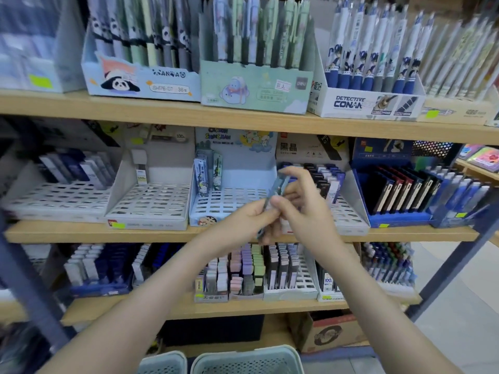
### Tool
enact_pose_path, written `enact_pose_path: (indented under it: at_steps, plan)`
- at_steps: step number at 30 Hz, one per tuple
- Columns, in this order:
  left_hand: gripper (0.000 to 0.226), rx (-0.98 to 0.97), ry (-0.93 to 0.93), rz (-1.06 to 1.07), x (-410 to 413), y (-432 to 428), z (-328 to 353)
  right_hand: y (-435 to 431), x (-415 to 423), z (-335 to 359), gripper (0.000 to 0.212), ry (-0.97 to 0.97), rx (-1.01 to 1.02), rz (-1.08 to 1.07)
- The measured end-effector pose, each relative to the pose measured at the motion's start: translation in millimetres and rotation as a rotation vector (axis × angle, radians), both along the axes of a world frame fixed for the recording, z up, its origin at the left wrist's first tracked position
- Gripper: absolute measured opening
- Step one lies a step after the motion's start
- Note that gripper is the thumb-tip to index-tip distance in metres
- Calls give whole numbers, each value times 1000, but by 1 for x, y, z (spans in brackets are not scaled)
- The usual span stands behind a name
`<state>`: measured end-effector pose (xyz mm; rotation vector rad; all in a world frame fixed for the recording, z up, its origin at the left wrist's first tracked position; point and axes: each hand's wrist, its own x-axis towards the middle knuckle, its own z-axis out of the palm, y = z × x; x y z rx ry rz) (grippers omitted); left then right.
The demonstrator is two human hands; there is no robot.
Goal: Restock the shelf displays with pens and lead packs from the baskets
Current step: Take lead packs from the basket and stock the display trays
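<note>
Both my hands meet in front of the middle shelf. My left hand [251, 220] and my right hand [302, 206] both pinch a thin blue lead pack [279, 186], held tilted, its top end above my fingers. Behind them stands a light blue slotted display tray [229, 201] with a few cartoon lead packs [208, 174] at its back left and mostly bare slots. A white tray of dark lead packs [328, 182] is just right of my right hand. Two pale baskets [245, 359] sit on the floor at the bottom edge.
Wooden shelves [189, 233] carry pen boxes on top, among them a panda box [140, 76] and a Detective Conan box [370, 101]. Two white slotted trays [151, 203] stand at left. A cardboard box [326, 333] sits under the lowest shelf. A metal upright [459, 257] slants at right.
</note>
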<state>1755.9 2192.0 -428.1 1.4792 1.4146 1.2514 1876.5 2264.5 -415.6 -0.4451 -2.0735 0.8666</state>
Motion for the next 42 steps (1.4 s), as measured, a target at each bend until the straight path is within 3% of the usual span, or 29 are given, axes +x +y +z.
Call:
enact_pose_path:
  at_steps: [2, 5, 9, 12, 18, 25, 33, 36, 39, 42]
  plan:
    - [23, -15, 81, 20, -17, -12, 1, -4, -14, 3, 33, 84, -119, 56]
    - [22, 27, 416, 203, -45, -24, -1, -4, -38, 3, 29, 160, -230, 101]
    - [40, 249, 867, 597, -96, -34, -14, 6, -70, 1, 25, 249, -310, 33]
    - [48, 249, 1038, 661, -128, -32, -24, 16, -90, 0, 24, 217, -317, -42]
    - [65, 212, 1053, 636, -142, -16, -27, 31, -125, -1, 32, 73, -303, -89]
    - [68, 209, 1008, 567, -149, -8, -28, 37, -150, 7, 44, -39, -305, -82]
    - [69, 249, 973, 557, -151, -9, -30, 34, -155, 4, 25, 56, -258, -92]
    - [66, 284, 957, 584, -151, -11, -31, 26, -149, 4, 8, 97, -285, -93]
    - [55, 400, 847, 650, -143, -19, -27, 15, -140, 6, 15, 199, -330, 20]
    - [38, 321, 569, 585, -125, -32, -19, 3, -132, 11, 18, 305, -408, 183]
